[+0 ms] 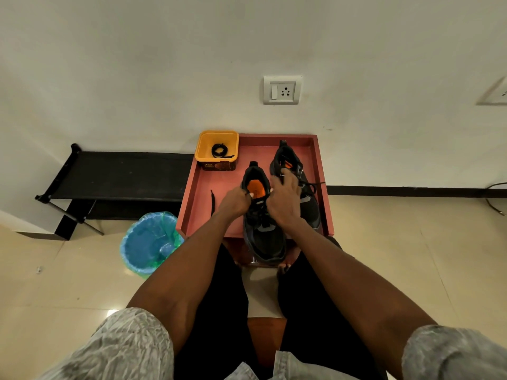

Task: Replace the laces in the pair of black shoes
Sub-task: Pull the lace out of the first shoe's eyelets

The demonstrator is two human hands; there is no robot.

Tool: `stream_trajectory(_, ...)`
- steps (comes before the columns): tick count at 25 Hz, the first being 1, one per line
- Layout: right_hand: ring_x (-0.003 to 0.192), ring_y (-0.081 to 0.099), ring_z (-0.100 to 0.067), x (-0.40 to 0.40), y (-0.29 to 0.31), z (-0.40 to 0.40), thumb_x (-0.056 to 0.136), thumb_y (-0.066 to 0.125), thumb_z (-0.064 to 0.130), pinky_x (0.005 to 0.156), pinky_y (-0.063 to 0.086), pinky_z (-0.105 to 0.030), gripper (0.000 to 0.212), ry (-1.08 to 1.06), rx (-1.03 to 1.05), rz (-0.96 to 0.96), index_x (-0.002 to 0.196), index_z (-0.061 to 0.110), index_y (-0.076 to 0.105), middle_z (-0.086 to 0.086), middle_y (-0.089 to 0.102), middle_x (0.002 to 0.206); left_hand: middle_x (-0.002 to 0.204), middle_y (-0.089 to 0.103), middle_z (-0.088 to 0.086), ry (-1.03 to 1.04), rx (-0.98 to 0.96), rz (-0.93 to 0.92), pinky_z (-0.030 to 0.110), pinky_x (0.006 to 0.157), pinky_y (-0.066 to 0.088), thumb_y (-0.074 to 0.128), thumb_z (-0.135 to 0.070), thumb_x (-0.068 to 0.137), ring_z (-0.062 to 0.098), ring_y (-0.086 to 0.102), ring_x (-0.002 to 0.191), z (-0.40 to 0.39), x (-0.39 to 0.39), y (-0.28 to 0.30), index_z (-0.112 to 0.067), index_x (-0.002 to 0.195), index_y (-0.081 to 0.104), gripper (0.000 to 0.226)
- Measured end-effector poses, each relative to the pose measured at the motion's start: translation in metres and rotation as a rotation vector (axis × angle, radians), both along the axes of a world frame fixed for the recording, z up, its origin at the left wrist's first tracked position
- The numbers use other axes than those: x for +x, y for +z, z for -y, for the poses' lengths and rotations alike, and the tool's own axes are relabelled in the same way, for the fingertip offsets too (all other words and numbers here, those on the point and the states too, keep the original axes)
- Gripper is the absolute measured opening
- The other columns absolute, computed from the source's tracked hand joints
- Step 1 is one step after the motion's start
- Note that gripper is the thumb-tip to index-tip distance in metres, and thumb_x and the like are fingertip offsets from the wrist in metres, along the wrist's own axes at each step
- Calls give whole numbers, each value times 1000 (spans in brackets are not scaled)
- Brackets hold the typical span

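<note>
Both bare forearms reach forward from grey crumpled sleeves (123,349) over a red tray (197,193) with raised rims. The left hand (236,201) is knuckles-up at the left rim of the near shoe's collar, its fingers curled in a closed grip that pinches the lace (259,212) there. The right hand (285,201) sits on the shoe's right side, fingers curled loosely over the collar edge and spreading toward the far shoe; whether its grip holds a lace end I cannot tell.

The near shoe (263,237) lies lengthwise on the tray, heel toward the wall, toe toward the person and overhanging the tray's near edge. It is black mesh with grey panels and an orange insole showing in the opening. The far shoe (299,187), same make, lies just beside it on the right, parallel, heel to the wall, with a loose black lace end trailing over the tray's right rim.

A separate black lace (212,201) lies straight on the tray floor to the left. A square yellow tub (201,149) in the tray's far left corner holds a coiled black lace (219,150).

Left of the tray stand a black bench (123,174) and a bin (148,242) lined with blue plastic, on glossy beige tiles.
</note>
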State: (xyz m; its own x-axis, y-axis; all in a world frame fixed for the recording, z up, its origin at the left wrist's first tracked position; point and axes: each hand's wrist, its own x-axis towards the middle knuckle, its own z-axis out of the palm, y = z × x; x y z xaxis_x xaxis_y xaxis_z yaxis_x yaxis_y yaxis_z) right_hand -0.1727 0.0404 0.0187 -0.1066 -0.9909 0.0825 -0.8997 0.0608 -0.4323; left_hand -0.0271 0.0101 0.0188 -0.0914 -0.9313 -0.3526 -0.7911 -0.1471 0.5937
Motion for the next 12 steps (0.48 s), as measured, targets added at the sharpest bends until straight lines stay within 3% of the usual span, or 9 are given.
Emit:
stream_trajectory(3,146,13,-36,14,1,2,87,61,14,116,20,-52,45,323,88,-246,132,18,57,-14,20,158,64,53,2,-7,-8,-22,29,54,38,50,-24,100,19,48,58,1,-1,2,-15,65,47,36)
stream_trajectory(7,143,21,-32,9,1,3,87,62,13,116,22,-49,38,289,37,-244,125,11,60,-11,28,154,66,53,4,-14,-1,12,31,57,38,51,-22,99,25,52,66,1,0,1,-14,64,47,36)
stream_trajectory(9,139,28,-30,-1,1,3,87,59,8,116,26,-47,25,43,-54,-72,112,8,61,-11,35,148,69,54,6,-15,4,39,30,57,37,51,-22,99,26,52,67,1,0,1,-12,64,48,36)
stream_trajectory(12,132,37,-31,-28,8,10,84,59,4,112,34,-45,39,-548,-8,290,122,2,55,-14,41,141,71,54,7,0,10,26,30,56,36,49,-20,98,25,52,67,1,0,0,-6,73,53,30)
